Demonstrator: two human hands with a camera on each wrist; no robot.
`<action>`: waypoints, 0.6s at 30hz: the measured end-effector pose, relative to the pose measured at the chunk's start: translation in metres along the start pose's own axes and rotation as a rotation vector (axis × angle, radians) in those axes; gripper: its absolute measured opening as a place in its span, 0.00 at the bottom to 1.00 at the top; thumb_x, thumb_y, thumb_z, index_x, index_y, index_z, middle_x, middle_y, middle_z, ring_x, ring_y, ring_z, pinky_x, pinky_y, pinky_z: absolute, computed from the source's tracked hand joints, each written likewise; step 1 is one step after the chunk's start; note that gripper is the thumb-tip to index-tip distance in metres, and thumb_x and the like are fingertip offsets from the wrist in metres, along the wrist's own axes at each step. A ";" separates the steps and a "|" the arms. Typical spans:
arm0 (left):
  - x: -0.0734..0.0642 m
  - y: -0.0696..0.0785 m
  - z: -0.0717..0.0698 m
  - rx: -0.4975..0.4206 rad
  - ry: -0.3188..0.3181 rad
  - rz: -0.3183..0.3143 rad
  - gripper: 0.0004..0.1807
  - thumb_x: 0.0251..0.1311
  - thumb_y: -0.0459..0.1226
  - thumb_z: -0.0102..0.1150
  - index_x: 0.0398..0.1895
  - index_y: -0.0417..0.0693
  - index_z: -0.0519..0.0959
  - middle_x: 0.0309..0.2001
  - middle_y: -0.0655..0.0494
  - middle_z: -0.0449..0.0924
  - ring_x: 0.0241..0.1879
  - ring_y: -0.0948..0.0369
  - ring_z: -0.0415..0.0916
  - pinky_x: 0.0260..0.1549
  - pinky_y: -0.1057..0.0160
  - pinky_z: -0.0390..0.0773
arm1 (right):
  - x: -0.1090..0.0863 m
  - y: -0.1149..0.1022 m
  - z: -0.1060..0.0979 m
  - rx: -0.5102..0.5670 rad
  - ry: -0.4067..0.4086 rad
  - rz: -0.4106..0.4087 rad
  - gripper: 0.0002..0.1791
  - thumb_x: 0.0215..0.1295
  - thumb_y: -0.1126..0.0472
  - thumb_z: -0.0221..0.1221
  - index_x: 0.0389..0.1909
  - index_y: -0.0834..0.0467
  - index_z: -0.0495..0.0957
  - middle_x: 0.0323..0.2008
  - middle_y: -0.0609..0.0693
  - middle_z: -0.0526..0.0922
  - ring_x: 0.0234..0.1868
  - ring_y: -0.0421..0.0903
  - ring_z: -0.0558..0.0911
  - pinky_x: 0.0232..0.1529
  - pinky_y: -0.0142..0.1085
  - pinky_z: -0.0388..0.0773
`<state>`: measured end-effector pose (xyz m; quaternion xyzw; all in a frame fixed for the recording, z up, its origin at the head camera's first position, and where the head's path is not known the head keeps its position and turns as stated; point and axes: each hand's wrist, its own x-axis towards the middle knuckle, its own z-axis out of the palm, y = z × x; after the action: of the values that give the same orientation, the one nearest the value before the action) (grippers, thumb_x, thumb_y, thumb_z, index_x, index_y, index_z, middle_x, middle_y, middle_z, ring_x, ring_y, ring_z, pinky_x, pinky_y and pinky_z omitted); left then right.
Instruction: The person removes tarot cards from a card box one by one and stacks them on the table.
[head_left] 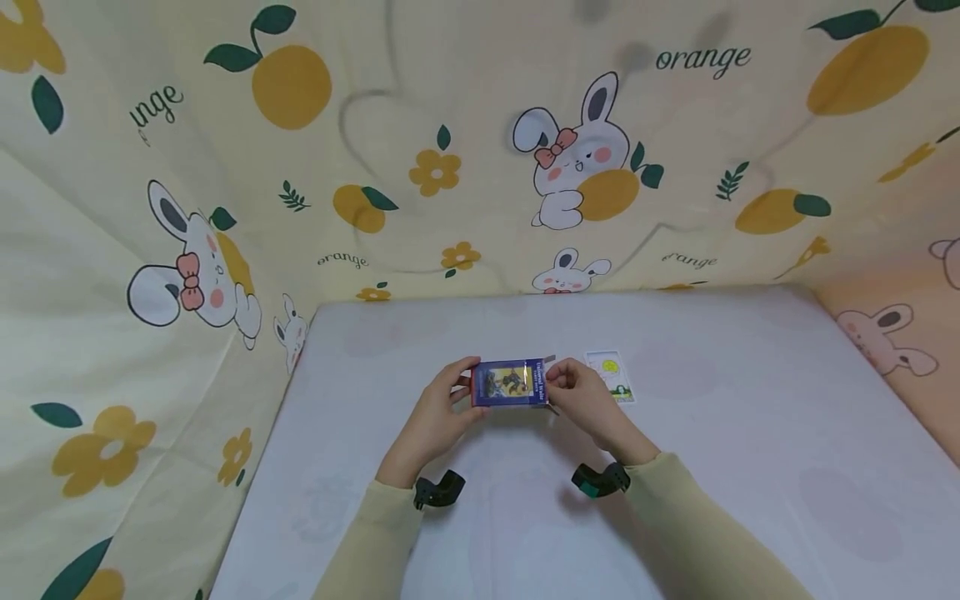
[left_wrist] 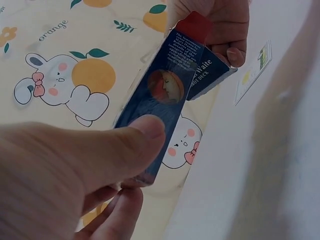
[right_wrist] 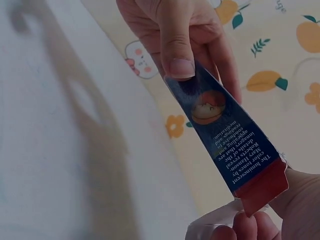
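A blue tarot deck box (head_left: 506, 383) is held above the table, its picture face visible in the head view. My left hand (head_left: 441, 417) grips its left end, the thumb (left_wrist: 142, 137) pressed along the narrow printed side. At the box's right end, my right hand (head_left: 592, 404) pinches the end flap with curled fingers. A red side flap (right_wrist: 262, 187) sticks out at that end, and the lid panel (left_wrist: 212, 72) with lettering stands bent away from the box. The inside of the box is hidden.
A card (head_left: 621, 390) with a yellow circle and green patches lies on the white table (head_left: 720, 467), just behind the right hand. Cloth walls (head_left: 480, 167) printed with rabbits and oranges rise at the back and sides. Each wrist wears a black band (head_left: 441, 490).
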<state>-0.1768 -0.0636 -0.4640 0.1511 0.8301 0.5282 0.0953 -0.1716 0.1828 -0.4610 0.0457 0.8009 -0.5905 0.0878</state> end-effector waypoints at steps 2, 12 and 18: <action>-0.001 -0.001 0.000 0.001 0.000 0.002 0.42 0.55 0.34 0.70 0.71 0.62 0.61 0.64 0.54 0.64 0.60 0.54 0.70 0.56 0.58 0.76 | 0.000 0.000 0.001 0.005 -0.002 -0.008 0.10 0.67 0.63 0.58 0.44 0.63 0.71 0.36 0.57 0.76 0.36 0.48 0.75 0.29 0.29 0.79; 0.000 -0.001 -0.002 0.001 0.010 0.017 0.42 0.55 0.34 0.70 0.71 0.59 0.60 0.65 0.54 0.63 0.60 0.54 0.69 0.57 0.57 0.76 | -0.001 -0.004 -0.001 0.062 0.000 -0.008 0.14 0.69 0.58 0.58 0.46 0.64 0.72 0.37 0.56 0.77 0.35 0.46 0.75 0.31 0.32 0.79; -0.001 0.000 -0.002 -0.003 0.016 0.019 0.42 0.55 0.34 0.70 0.71 0.59 0.61 0.64 0.54 0.63 0.60 0.54 0.70 0.57 0.57 0.76 | -0.001 -0.003 -0.003 0.077 -0.003 0.013 0.13 0.69 0.58 0.56 0.46 0.63 0.72 0.38 0.56 0.78 0.35 0.47 0.76 0.36 0.40 0.82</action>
<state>-0.1765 -0.0657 -0.4635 0.1548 0.8286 0.5314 0.0838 -0.1713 0.1848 -0.4568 0.0533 0.7771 -0.6204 0.0911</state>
